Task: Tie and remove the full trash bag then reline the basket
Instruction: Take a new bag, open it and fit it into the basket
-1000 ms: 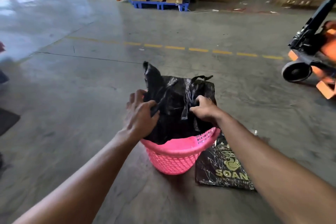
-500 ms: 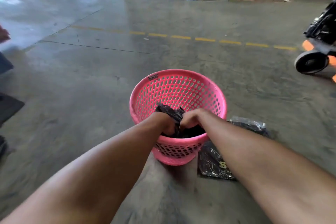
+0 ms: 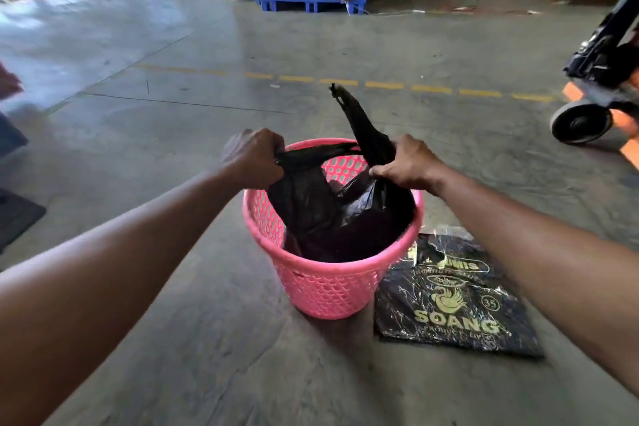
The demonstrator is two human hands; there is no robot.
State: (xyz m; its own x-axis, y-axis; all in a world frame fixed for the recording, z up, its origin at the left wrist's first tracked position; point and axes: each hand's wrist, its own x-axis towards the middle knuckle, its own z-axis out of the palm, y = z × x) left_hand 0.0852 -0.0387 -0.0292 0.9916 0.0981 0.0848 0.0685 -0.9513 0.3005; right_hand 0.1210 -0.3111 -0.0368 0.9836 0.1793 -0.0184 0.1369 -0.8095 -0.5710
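Item, black trash bag (image 3: 332,214), seated inside the pink basket (image 3: 328,284): my left hand (image 3: 254,157) and right hand (image 3: 406,164) each clench one handle above its rim; I cross them snugly, centred, knotting before lifting.

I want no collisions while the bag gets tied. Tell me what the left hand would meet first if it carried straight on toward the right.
The left hand grips one bag handle and faces the right hand. Going straight across the pink basket, it would probably meet the upright handle of the black trash bag first, then the right hand; depth is uncertain.
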